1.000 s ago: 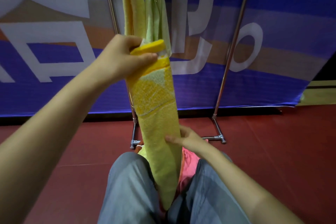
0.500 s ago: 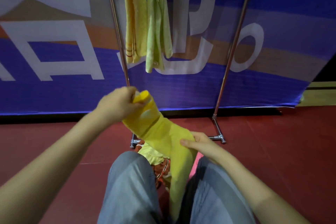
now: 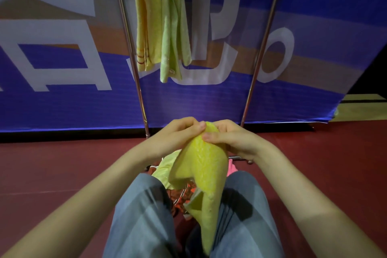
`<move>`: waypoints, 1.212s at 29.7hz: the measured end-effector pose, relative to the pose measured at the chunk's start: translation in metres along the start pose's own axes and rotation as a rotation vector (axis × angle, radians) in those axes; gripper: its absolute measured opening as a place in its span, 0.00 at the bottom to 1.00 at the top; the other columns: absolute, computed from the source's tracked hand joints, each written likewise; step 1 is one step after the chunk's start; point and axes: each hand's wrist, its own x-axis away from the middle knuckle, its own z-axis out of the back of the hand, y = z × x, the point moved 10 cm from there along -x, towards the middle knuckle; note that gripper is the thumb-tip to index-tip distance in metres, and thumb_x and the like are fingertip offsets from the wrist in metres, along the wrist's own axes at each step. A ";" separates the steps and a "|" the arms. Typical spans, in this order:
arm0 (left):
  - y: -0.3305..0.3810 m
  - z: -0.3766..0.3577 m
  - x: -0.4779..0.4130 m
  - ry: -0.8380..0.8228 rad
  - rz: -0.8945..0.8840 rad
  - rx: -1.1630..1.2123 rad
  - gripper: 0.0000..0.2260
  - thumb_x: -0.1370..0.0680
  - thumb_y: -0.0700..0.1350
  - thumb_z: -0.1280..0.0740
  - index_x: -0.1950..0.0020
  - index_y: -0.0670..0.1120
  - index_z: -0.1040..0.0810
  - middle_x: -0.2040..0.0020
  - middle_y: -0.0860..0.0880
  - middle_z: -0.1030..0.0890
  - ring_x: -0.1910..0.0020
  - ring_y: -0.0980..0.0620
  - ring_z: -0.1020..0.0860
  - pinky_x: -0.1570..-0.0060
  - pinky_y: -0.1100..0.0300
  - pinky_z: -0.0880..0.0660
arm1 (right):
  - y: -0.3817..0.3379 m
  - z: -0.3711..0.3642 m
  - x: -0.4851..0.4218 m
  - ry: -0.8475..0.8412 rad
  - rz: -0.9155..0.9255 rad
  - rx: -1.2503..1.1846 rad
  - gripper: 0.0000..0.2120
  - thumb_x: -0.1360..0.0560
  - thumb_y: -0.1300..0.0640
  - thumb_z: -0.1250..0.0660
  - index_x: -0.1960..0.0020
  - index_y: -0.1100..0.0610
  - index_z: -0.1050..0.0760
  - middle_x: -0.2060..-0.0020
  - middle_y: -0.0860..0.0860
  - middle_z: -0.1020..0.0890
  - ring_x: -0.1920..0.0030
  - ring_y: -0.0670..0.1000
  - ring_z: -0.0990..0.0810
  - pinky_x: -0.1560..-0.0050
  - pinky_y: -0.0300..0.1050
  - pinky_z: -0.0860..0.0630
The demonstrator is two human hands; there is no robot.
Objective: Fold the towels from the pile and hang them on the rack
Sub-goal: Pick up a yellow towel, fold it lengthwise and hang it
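The yellow towel is held up in front of the rack, below the level of the rack's hanging cloths and about midway between its two slanting metal poles. Both hands are brought together at the towel's top end. The left hand grips that end with curled fingers, its thumb pressed on the cloth. The right hand pinches the same end from the other side, its thumb lying across the near face of the fabric. The two hands sit almost touching each other.

From that grip the towel hangs as a long narrow fold, away from the rack and down between the person's knees, which are in grey trousers. One flap hangs loose on its left side.

The pile lies on the floor at the foot of the rack, partly hidden behind the held towel. A pale green cloth, a red patterned piece and a bit of pink show there.

On the rack's left part hang two towels side by side: a pale yellow towel next to the left pole, and a light green towel just beside it, reaching a little lower. Behind the rack stands a blue banner with large white shapes.
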 end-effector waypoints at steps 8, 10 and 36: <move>0.013 0.008 -0.002 -0.040 -0.048 0.037 0.14 0.36 0.51 0.30 0.71 0.46 0.33 0.76 0.56 0.31 0.76 0.62 0.32 0.74 0.71 0.34 | 0.004 -0.007 -0.003 -0.097 -0.001 -0.043 0.21 0.46 0.40 0.24 0.59 0.52 0.17 0.65 0.45 0.15 0.63 0.40 0.18 0.61 0.31 0.24; 0.015 0.012 -0.003 -0.019 -0.062 0.068 0.12 0.34 0.46 0.31 0.71 0.46 0.33 0.76 0.56 0.30 0.76 0.61 0.31 0.73 0.71 0.33 | 0.016 -0.003 -0.005 -0.089 -0.036 -0.002 0.24 0.48 0.36 0.24 0.60 0.51 0.17 0.65 0.44 0.15 0.62 0.40 0.18 0.59 0.32 0.23; 0.066 0.029 -0.030 0.043 -0.110 0.428 0.11 0.32 0.51 0.39 0.55 0.48 0.22 0.66 0.54 0.17 0.65 0.60 0.19 0.62 0.68 0.23 | -0.075 0.031 -0.017 0.119 0.240 -0.205 0.16 0.41 0.45 0.30 0.59 0.53 0.17 0.66 0.47 0.15 0.63 0.41 0.17 0.61 0.33 0.22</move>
